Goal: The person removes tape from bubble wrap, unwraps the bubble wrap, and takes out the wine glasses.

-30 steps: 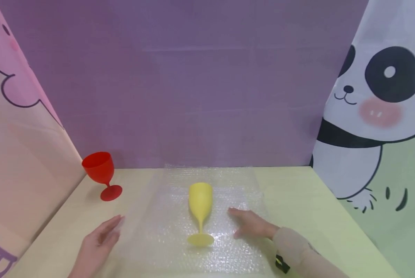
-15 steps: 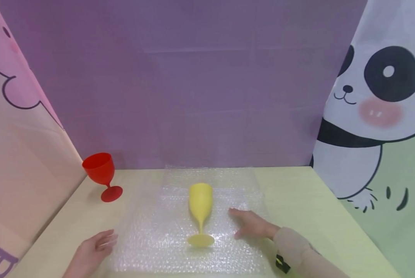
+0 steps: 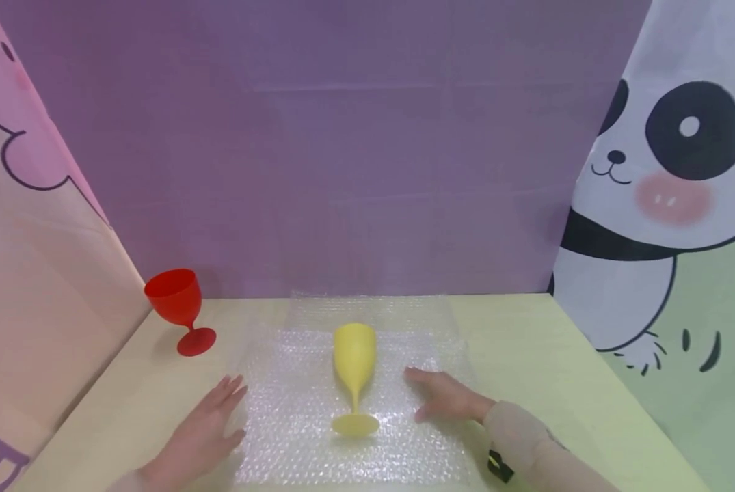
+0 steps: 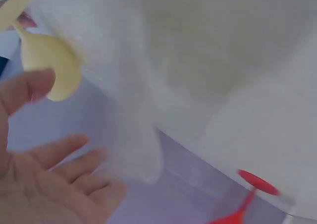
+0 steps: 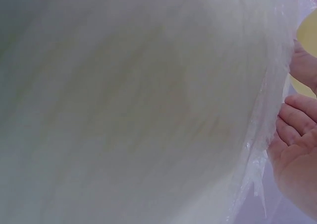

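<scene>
A yellow plastic goblet (image 3: 355,359) lies on a sheet of clear bubble wrap (image 3: 293,437), its bowl toward the back and its foot toward me. My left hand (image 3: 204,430) is at the wrap's left edge, fingers extended and thumb apart. The left wrist view shows that palm with nothing gripped and a blurred part of the wrap (image 4: 131,140) by the fingertips. On the right side of the wrap rests my right hand (image 3: 447,396), its fingers stretched toward the goblet without touching it. The right wrist view catches this hand (image 5: 299,154) only at its edge.
A red goblet (image 3: 179,301) stands at the table's back left corner. Behind the pale table (image 3: 539,383) rises a purple backdrop (image 3: 355,150). A panda-printed panel (image 3: 650,205) borders the right side, and a pink and cream panel (image 3: 41,273) borders the left.
My left hand first moved down and left as the wrap spread out, then came back up and right, its fingers straightening. The wrap's left edge now lies farther right. My right hand stayed put.
</scene>
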